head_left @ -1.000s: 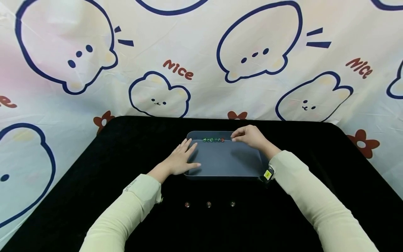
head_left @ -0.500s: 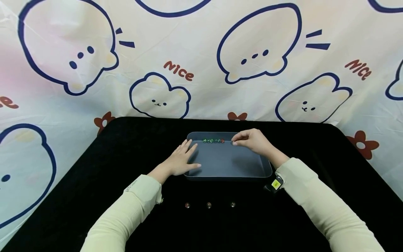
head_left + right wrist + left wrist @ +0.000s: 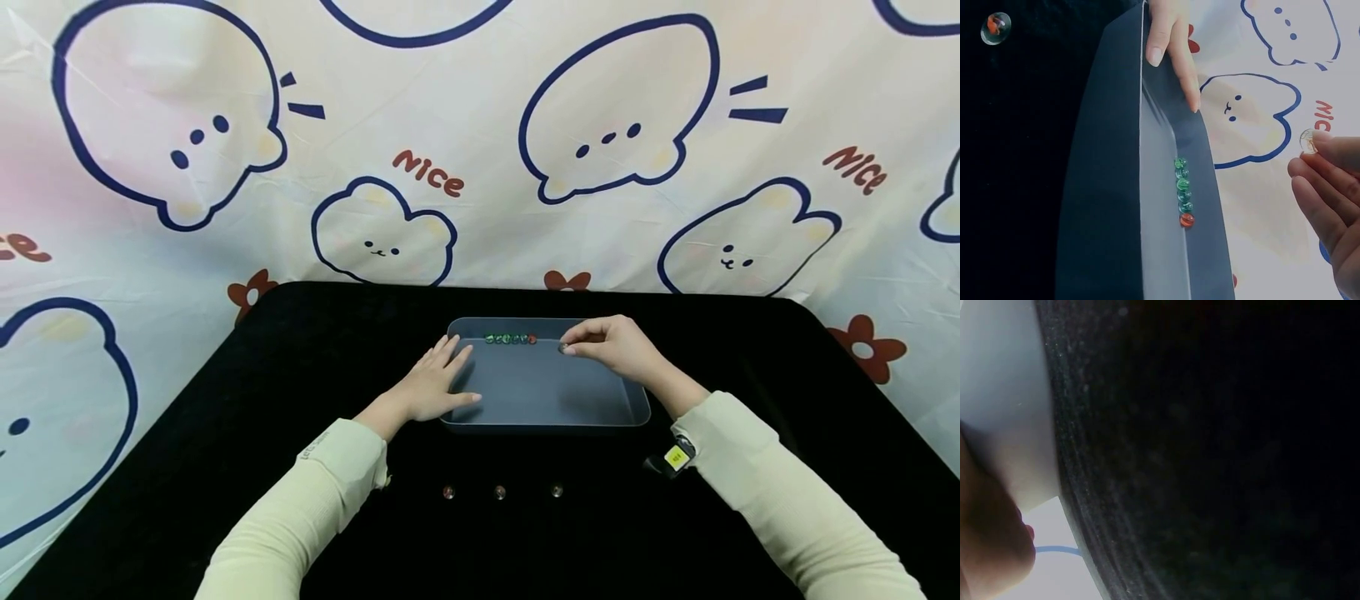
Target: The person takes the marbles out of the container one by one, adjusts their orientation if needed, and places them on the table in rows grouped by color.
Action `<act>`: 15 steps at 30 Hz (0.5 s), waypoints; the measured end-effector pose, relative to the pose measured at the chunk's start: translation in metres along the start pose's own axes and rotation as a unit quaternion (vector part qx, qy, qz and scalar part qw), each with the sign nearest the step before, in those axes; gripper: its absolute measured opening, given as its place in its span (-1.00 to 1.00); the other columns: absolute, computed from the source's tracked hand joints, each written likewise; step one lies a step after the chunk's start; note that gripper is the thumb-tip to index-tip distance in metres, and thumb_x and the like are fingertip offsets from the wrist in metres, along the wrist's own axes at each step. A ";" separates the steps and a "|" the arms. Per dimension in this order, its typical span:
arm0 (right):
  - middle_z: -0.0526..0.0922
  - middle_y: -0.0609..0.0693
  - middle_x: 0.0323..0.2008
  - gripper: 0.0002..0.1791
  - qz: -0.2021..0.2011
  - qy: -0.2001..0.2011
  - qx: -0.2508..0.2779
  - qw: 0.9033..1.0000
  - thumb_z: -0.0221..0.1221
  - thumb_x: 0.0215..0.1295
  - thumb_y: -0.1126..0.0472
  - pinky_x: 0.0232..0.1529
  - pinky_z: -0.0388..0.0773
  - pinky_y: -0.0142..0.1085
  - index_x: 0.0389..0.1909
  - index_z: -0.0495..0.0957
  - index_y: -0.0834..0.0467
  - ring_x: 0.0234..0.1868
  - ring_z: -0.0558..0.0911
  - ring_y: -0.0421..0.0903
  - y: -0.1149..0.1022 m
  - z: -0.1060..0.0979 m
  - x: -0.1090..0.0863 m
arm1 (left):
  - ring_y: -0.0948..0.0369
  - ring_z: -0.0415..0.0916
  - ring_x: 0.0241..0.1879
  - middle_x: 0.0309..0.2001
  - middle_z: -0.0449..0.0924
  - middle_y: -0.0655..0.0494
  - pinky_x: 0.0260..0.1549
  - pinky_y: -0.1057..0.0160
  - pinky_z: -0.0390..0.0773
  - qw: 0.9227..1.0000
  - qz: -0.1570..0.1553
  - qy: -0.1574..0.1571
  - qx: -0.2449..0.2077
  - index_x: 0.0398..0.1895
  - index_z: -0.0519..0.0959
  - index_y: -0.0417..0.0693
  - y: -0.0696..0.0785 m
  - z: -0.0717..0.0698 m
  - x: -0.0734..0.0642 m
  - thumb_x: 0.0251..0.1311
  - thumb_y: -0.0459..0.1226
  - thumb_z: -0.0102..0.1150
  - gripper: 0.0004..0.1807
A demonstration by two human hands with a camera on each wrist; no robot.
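A grey rectangular tray [image 3: 540,387] lies on the black cloth. My left hand [image 3: 423,387] rests with spread fingers on its left rim; the left wrist view shows only a blurred part of that hand [image 3: 991,531] beside the tray wall [image 3: 1010,381]. Between thumb and fingertips, my right hand [image 3: 622,350] pinches a clear glass marble [image 3: 1307,141] above the tray's far right part. Along the tray's far wall sits a row of several green marbles [image 3: 1182,184], ending in an orange-red marble [image 3: 1187,220] on the right side.
On the cloth in front of the tray lie three spaced marbles: a left one [image 3: 448,492], a middle one [image 3: 500,493] and a right one [image 3: 557,491]. A white curtain [image 3: 495,242] with cartoon prints hangs behind the table.
My right hand has drawn back from the far wall, toward me and slightly right, with the clear marble still pinched. The left hand and the marble row have stayed put.
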State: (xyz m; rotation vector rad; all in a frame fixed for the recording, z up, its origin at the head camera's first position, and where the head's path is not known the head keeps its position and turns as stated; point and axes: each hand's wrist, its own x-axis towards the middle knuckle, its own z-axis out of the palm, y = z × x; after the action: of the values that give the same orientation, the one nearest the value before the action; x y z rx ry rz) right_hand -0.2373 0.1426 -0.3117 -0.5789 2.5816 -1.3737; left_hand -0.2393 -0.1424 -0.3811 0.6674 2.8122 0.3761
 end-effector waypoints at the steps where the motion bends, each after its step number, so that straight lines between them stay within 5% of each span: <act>1: 0.60 0.07 -0.31 -0.75 -0.001 0.000 0.001 1.000 0.18 0.07 0.18 -0.29 0.49 -0.27 -0.28 0.59 0.27 -0.28 0.57 -0.05 0.000 0.000 -0.002 | 0.11 -0.51 0.28 0.33 -0.39 -0.03 0.18 0.07 -0.30 1.000 0.000 0.001 0.002 0.34 -0.18 0.02 0.000 0.000 0.000 0.07 0.23 -0.18 -0.13; 15: 0.59 0.09 -0.28 -0.70 0.005 -0.017 0.052 0.998 0.18 0.06 0.16 -0.29 0.50 -0.29 -0.25 0.56 0.30 -0.29 0.57 -0.09 0.002 -0.001 -0.021 | 0.13 -0.54 0.27 0.33 -0.41 -0.02 0.18 0.09 -0.33 1.000 -0.004 -0.008 -0.003 0.34 -0.19 0.02 0.001 -0.002 -0.001 0.07 0.22 -0.19 -0.13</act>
State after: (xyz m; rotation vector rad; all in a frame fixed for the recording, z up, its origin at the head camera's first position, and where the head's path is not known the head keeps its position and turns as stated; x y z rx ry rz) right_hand -0.2190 0.1530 -0.3137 -0.5662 2.4651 -1.4715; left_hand -0.2387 -0.1423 -0.3792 0.6554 2.7970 0.3762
